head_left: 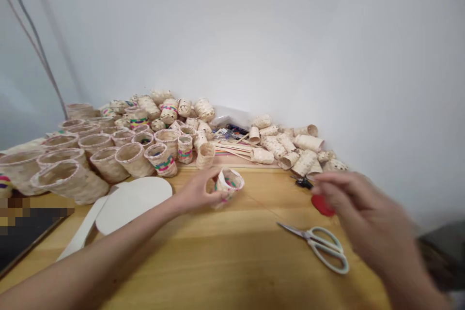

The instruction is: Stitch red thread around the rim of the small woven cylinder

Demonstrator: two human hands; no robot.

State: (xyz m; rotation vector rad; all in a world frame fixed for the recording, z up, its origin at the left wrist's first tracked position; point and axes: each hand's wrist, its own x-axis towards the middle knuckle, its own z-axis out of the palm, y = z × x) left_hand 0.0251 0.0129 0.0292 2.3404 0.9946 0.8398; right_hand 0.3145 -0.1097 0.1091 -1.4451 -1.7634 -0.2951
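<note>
My left hand (205, 189) is closed round a small woven basket (236, 180) with a pale rim and some pink and green weave. The basket is tilted just over the table, and a pale strip shows inside its mouth. A thin thread (263, 205) runs from it down to the right. My right hand (358, 203) is raised at the right, blurred, its fingers pinched together; what they hold is too small to make out. Beyond those fingers is a red object (322, 205), partly covered, close to a black piece (303, 182). Scissors (308, 236) with pale handles lie below, blades partly apart.
Many finished-looking woven baskets (109, 162) stand at the left and back. Loose woven tubes (285, 144) are heaped at the back right, near flat strips (232, 147). A white oval sheet (134, 203) lies left, beside a dark panel (32, 230). A wall rises behind.
</note>
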